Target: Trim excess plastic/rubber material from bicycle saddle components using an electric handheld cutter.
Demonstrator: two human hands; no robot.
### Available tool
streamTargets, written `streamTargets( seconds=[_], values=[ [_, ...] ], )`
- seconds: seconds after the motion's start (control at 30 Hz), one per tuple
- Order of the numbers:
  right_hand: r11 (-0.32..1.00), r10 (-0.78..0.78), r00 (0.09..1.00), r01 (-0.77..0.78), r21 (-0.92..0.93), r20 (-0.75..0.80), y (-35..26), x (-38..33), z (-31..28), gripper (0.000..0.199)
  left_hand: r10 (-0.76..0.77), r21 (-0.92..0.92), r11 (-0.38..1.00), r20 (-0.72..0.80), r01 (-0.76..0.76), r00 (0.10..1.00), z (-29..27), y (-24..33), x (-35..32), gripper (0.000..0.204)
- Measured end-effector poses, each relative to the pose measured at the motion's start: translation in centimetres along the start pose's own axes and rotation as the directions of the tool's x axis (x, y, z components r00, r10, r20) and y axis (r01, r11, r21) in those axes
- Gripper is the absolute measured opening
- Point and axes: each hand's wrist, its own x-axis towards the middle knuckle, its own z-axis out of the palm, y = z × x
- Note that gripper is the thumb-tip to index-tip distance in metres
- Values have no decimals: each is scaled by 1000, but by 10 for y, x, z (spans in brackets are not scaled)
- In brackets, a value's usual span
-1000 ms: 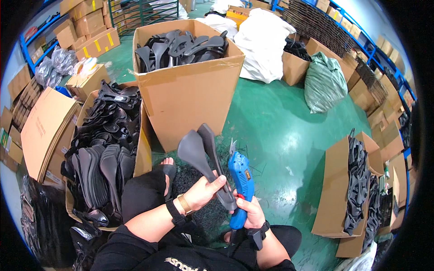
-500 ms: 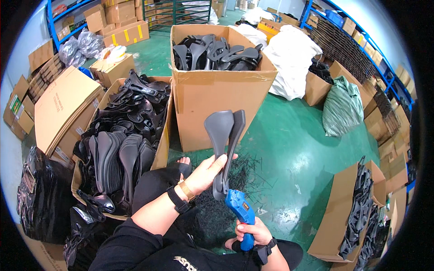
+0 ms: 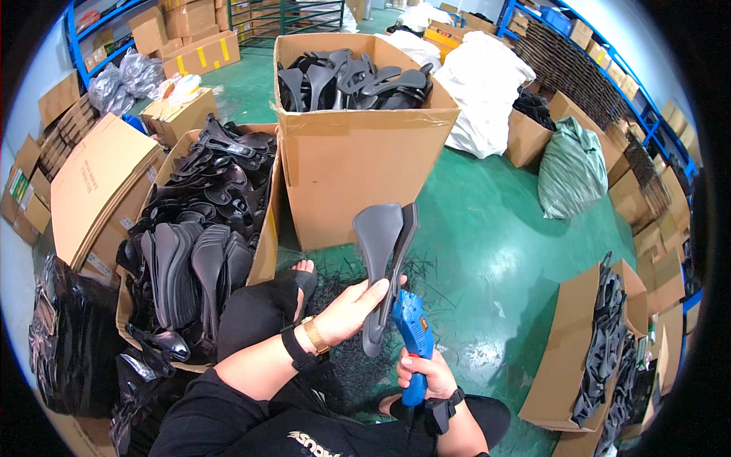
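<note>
My left hand grips a dark grey bicycle saddle shell around its narrow part, wide end up and tilted slightly away from me. A second long dark edge runs along its right side; whether that is another shell or the same one's far half, I cannot tell. My right hand is wrapped around the handle of a blue handheld power tool. The tool's head is close against the shell's right edge, just below my left fingers. Its working tip is hidden.
A tall carton of shells stands ahead, and a lower carton of stacked shells is at my left. Black trimmings litter the floor between my feet. Another carton with dark parts lies right; a green sack stands beyond.
The shell has come lower and slightly right in my left hand. The tool's head has moved from near the narrow lower end up along the shell's right edge. The view has shifted a little.
</note>
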Motion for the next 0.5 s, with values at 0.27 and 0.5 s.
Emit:
streamTargets(
  seconds=[0.27,0.5],
  values=[
    [964,-258,961,263,39,-99,-5,14,0,24,-106,-60,993,-48,103,993,7,-30,-3,33],
    [940,-336,940,338,40,-57,-6,11,20,40,-155,-191,968,55,163,986,30,7,-13,29]
  ],
)
